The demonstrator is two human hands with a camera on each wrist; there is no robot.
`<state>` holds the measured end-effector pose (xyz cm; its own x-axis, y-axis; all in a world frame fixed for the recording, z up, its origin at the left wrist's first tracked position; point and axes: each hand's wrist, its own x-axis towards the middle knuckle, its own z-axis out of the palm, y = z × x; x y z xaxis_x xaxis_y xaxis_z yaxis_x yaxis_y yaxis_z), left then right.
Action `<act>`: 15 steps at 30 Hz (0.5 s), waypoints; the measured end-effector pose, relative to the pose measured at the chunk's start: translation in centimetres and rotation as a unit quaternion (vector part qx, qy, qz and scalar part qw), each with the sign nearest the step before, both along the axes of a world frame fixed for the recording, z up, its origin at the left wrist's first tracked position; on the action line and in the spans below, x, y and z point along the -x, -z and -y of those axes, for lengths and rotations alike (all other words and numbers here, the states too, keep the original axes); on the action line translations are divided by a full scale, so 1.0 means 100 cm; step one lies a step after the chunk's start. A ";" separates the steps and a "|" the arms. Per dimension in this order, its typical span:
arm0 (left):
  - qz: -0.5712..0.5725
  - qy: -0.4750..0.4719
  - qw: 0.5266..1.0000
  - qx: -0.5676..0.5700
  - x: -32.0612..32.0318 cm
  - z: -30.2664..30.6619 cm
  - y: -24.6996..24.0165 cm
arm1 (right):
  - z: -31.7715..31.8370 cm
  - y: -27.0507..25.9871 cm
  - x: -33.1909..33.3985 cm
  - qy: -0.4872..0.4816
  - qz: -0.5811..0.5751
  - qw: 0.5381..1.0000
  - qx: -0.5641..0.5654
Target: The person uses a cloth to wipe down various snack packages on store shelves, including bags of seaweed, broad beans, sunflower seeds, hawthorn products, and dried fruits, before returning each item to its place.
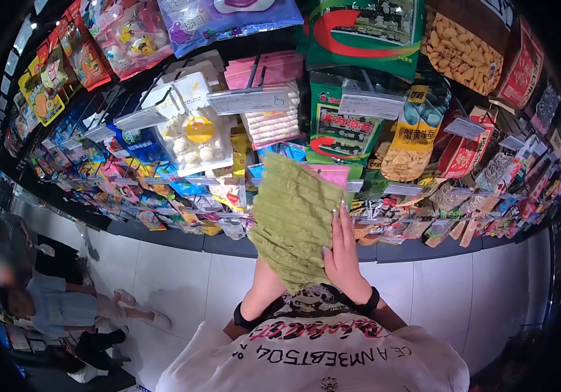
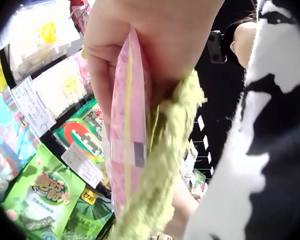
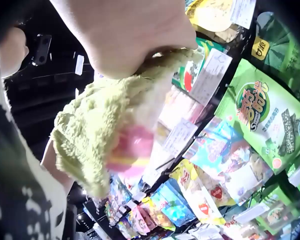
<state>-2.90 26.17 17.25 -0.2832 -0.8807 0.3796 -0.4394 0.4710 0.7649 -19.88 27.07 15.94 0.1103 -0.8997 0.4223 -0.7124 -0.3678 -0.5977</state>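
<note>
Gripping the pink packet (image 2: 126,120) in curled fingers, the left hand (image 2: 150,37) held it on edge against the green cloth (image 1: 297,222), which hid much of that hand in the head view. The right hand (image 1: 346,255) lay along the cloth's right side, fingers mostly straight and thumb apart, seemingly pressing rather than clasping; the right wrist view did not show its fingertips. From above, only a pink patch of the packet showed, past the cloth's upper right edge.

Doing this well, I judged, called for a firm left-hand hold near the packet's rim, so that it would neither bend nor slide while the right hand bore on it through the cloth. Flat, even pressure would have suited the flexible wrapper better than digging fingertips, and the cloth's hanging lower end wanted gathering in.

Beyond the cloth stood a crowded rack (image 1: 225,245): a white bag (image 1: 195,130) hung up and left of it, a green seaweed packet (image 1: 344,127) up and right. Such nearness favoured small movements, lest a fold snag a price tag (image 1: 372,103). Well left of the cloth was a person in pale blue (image 1: 65,304).
</note>
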 end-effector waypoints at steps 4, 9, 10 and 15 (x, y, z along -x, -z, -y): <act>-0.159 0.012 0.982 -0.099 -0.005 0.001 0.020 | -0.014 -0.003 -0.015 -0.060 -0.032 0.998 0.019; -0.278 -0.004 0.942 -0.189 -0.010 0.000 0.034 | 0.000 0.015 0.006 -0.030 -0.024 0.996 0.076; -0.110 -0.032 0.992 -0.056 -0.012 0.000 0.030 | 0.001 0.021 0.011 -0.004 0.048 0.997 0.065; -0.171 0.026 0.977 -0.126 -0.006 0.006 -0.007 | 0.010 0.023 0.036 0.033 0.197 0.980 0.006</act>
